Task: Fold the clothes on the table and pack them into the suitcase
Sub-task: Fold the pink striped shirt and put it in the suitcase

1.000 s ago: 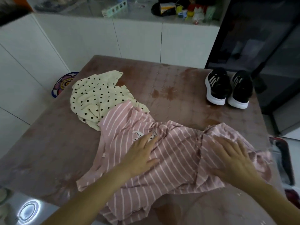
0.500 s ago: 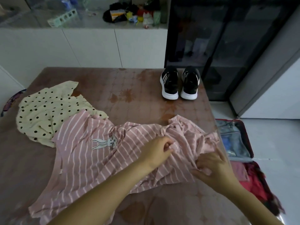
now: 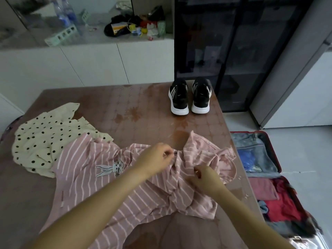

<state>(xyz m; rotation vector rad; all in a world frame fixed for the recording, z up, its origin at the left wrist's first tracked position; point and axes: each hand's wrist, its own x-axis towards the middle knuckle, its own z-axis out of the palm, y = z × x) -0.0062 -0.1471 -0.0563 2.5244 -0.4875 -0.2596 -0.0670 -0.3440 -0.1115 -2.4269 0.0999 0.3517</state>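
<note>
The pink striped shirt lies crumpled across the near half of the brown surface, from about 7 o'clock round to 4 o'clock, its rabbit print facing up. The left hand rests on the bunched upper part, fingers curled and pinching a fold of cloth. The right hand, just beside it toward 4 o'clock, pinches the same bunched fabric. A cream polka-dot garment lies at 9 o'clock — the shirt's edge overlaps it. A pair of black sneakers stands at 1 o'clock. The open suitcase lies on the floor at 3 o'clock — clothes inside.
</note>
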